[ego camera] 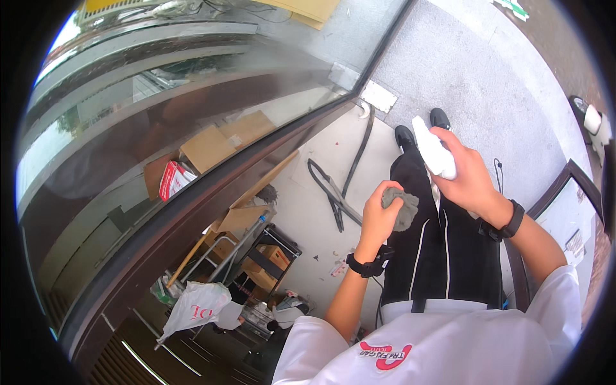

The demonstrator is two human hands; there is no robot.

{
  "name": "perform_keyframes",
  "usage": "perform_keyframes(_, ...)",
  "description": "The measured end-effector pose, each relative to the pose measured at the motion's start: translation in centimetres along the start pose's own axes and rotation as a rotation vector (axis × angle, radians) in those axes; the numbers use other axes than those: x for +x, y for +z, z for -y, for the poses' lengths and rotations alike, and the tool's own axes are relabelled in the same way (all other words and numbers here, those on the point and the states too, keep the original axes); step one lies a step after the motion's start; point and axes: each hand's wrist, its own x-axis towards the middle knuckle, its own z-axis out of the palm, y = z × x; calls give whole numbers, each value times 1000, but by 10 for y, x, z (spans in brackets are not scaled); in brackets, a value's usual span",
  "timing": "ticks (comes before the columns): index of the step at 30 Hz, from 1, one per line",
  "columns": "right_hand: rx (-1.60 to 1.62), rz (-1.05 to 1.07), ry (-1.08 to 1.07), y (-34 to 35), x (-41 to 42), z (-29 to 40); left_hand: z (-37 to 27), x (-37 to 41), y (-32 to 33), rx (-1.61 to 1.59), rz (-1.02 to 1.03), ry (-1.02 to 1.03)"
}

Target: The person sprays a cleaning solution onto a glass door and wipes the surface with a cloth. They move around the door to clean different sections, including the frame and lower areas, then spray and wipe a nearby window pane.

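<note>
My right hand point(464, 175) grips a white spray bottle point(431, 147), its head tilted up and to the left over my legs. In my left hand point(380, 214) a crumpled grey cloth point(402, 208) is bunched between thumb and fingers. The two hands are apart, in front of my black trousers. To the left stands a large glass door pane point(192, 96) in a dark frame point(231, 166), with reflections and a hazy patch near its upper part. Neither hand touches the glass.
A black hose or cable point(358, 159) loops on the floor. Left and below are cardboard boxes point(266, 267), a metal-framed cart point(284, 240) and a hanging white plastic bag point(197, 308). A dark-framed panel point(565, 211) is at right; a scooter point(594, 120) stands beyond the pavement.
</note>
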Motion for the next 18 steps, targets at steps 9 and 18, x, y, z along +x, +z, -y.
perform_keyframes(9, -214, -9, -336, 8, -66, 144, -18, -123, -86, -689, 67, 20)
perform_keyframes(18, -337, -87, -466, 95, -127, 194, 141, -196, -173, -1010, -128, 68)
